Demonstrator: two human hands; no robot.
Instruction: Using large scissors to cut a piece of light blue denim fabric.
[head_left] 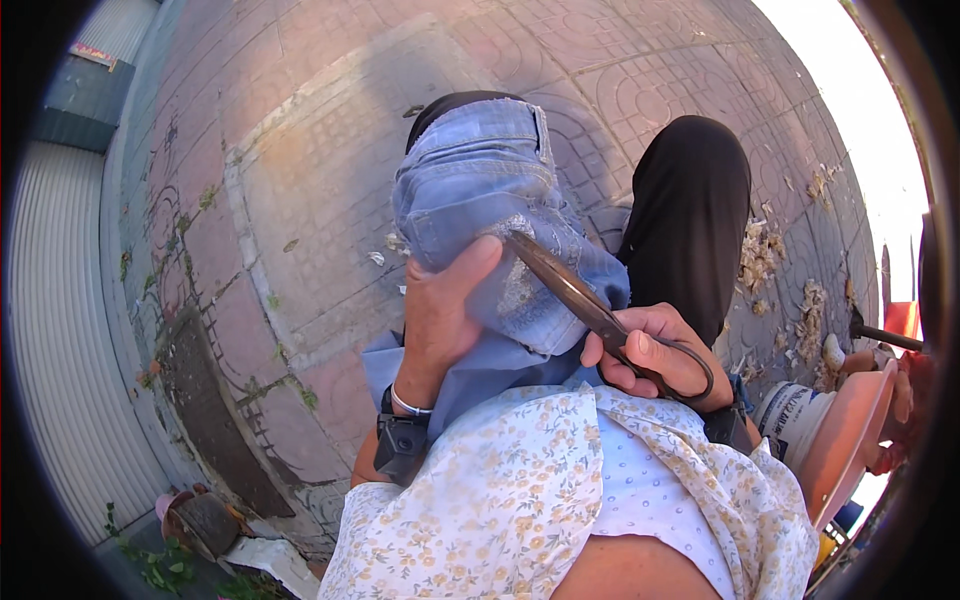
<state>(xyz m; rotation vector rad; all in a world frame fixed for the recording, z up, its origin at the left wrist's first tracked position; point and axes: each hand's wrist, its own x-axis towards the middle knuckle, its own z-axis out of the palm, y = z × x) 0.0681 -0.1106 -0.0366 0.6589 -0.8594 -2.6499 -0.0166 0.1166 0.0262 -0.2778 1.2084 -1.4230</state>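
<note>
A pair of light blue jeans (470, 185) lies draped over my left knee, with a back pocket and a whitish worn patch facing up. My left hand (450, 295) presses on the denim, its thumb beside the patch and its other fingers hidden by the cloth. In my right hand (665, 350) is a pair of dark metal scissors (565, 282), my fingers in and around the handle loops. The blades look closed together. Their tip points up and left, resting at the edge of the worn patch, near my left thumb.
My right knee (690, 210) in black trousers stands to the right. Dry brownish scraps (762, 252) litter the paving (330, 200). At the lower right are a white bucket (790, 420) and an orange basin (850, 440). A ribbed shutter (70, 330) runs along the left.
</note>
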